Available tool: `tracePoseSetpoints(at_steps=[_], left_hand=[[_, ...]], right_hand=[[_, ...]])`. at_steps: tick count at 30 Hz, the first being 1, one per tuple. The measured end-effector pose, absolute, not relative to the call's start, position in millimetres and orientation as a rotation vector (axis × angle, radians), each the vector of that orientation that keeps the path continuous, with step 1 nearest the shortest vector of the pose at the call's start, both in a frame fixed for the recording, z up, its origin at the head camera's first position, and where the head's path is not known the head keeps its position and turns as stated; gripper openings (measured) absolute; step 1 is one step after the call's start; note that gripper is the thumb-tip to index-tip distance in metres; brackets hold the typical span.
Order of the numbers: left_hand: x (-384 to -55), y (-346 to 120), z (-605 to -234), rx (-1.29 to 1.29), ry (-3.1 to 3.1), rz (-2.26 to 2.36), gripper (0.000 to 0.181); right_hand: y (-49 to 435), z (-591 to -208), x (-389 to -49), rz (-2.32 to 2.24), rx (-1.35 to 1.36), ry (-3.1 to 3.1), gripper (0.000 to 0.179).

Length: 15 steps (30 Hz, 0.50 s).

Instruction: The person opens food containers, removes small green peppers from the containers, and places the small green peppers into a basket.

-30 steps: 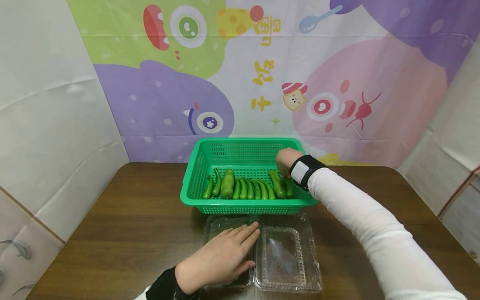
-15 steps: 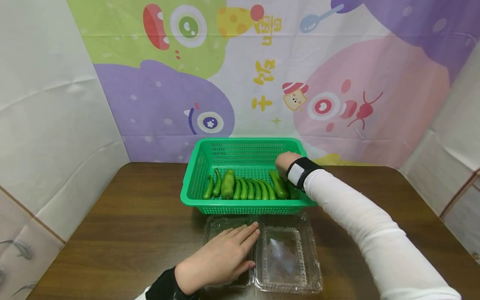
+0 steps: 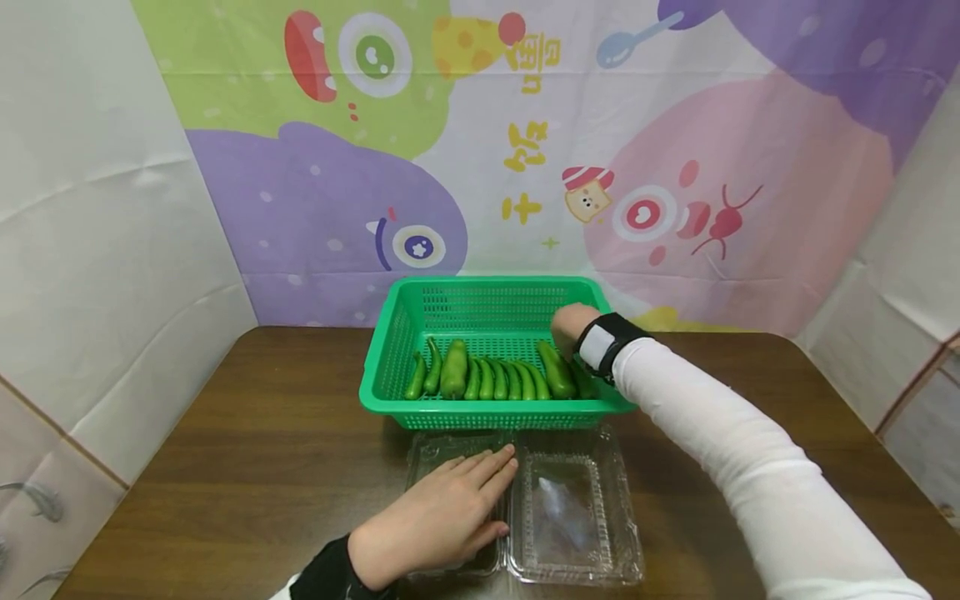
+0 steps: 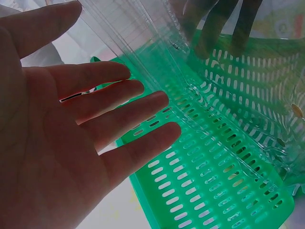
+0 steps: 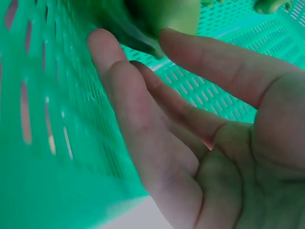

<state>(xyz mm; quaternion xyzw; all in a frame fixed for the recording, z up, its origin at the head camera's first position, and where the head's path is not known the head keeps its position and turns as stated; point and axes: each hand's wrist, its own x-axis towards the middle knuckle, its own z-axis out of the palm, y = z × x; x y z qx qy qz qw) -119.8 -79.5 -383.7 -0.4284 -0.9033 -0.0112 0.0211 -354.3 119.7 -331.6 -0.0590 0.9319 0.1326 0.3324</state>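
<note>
A green plastic basket (image 3: 480,407) holds a row of green peppers, slim curved ones (image 3: 500,380) in the middle and thicker ones (image 3: 453,369) among them. My right hand (image 3: 573,327) reaches into the basket's right end, mostly hidden by its wrist in the head view. Up close in the right wrist view, its thumb and bent fingers (image 5: 131,95) pinch a dark green pepper (image 5: 126,33) beside a paler one. My left hand (image 3: 442,512) lies flat, fingers straight, on the left half of an unfolded clear plastic clamshell box (image 3: 562,517).
The basket stands behind the clamshell box on a brown wooden table (image 3: 247,467). Close behind it hangs a cartoon-printed cloth (image 3: 525,242). Pale walls (image 3: 112,208) flank both sides. The basket's slotted side wall (image 5: 57,119) runs tight along my right fingers.
My right hand has dipped slightly, and its fingers show less. The dark green pepper at the right end has shifted a little to the right. The left hand stays put.
</note>
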Motion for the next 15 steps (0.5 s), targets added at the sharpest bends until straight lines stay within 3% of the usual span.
tracePoseSetpoints(at_steps=[8, 10, 13, 15], left_hand=[[-119.8, -80.9, -383.9, -1.322, -2.818, -0.048, 0.064], [-119.9, -81.1, -383.8, -1.320, -2.820, -0.052, 0.064], [-119.7, -81.2, -383.2, -1.321, -2.808, -0.049, 0.064], [-119.6, -81.4, -381.9, -1.330, -2.779, -0.047, 0.063]], right_hand=[[124.4, -311.4, -342.0, 0.001, -0.063, 2.538, 0.053], [125.6, -307.1, -336.0, -0.085, -0.040, 2.611, 0.048], [132.6, -299.5, -322.6, -0.111, -0.104, 2.741, 0.025], [140.4, -293.8, -311.0, -0.152, -0.188, 2.839, 0.028]])
